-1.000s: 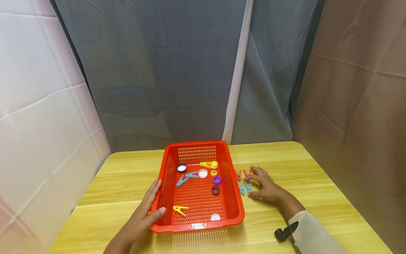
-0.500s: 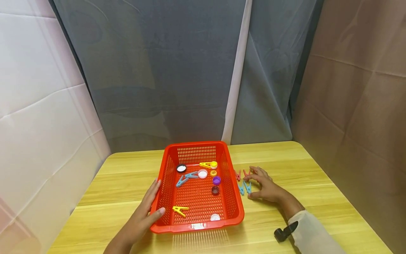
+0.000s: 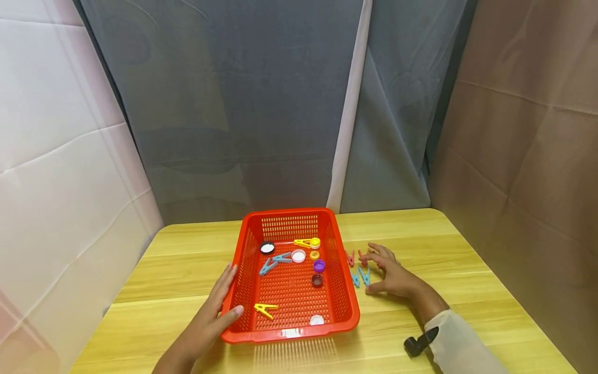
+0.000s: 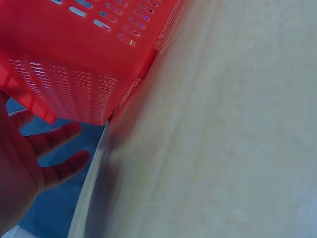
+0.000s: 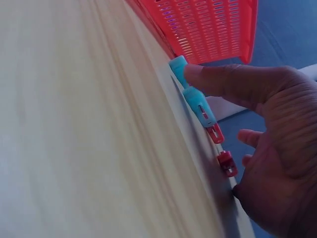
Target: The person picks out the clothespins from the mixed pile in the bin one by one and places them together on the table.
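Note:
The red plastic basket [image 3: 291,336] stands mid-table. My left hand [image 3: 210,311] rests at its left side, thumb over the rim and fingers loosely extended along the outside. Beyond the basket's right wall lie two red clothespins, the left one [image 3: 350,258] and the right one [image 3: 362,257], with two light blue clothespins, left [image 3: 355,278] and right [image 3: 365,276], nearer me. My right hand [image 3: 392,275] arches beside them, fingers spread and thumb apart. Its index fingertip is right at the right red clothespin; its thumb tip is by the right blue one.
Inside the basket lie yellow clothespins, one near the front [image 3: 266,310], blue clothespins [image 3: 268,266], and several bottle caps, including a purple cap [image 3: 319,266] and a black-rimmed cap [image 3: 267,248]. The wooden table [image 3: 154,291] ends at grey and brown cloth walls.
My right hand's fingertips have shifted slightly at the right red clothespin, which shows a little differently. My left hand and the basket have stayed in place.

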Motion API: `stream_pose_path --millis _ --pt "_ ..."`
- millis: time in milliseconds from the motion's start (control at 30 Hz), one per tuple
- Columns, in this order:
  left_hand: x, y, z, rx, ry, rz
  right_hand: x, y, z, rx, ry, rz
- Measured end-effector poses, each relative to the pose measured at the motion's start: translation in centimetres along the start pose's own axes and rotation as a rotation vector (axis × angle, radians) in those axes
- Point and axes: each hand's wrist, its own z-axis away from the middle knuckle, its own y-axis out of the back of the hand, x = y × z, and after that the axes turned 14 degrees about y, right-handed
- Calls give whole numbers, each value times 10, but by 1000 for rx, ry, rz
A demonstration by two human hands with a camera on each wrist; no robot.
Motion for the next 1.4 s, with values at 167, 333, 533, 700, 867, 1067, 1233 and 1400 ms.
stream_pose_path --millis 167,333,533,700,867,1067,1233,1400 --pt "1 0 0 3 -7 4 -9 5 -3 15 -41 -67" --pt "2 -1 1 0 -18 13 -16 11 -7 24 -31 -35" --pt "2 -1 0 -5 -11 16 -28 16 -10 27 -10 -56" --pt "2 0 0 -4 -6 13 -43 21 -16 83 -24 -32" --pt "0 0 1 2 -13 12 -60 26 -24 141 -36 42" --pt "-1 -2 1 9 -30 10 -90 32 -38 269 -86 45" --pt "0 -2 1 10 -40 15 -116 37 -48 442 -95 -3" --pt "0 -2 2 15 -44 8 -136 41 -56 591 -73 -71"
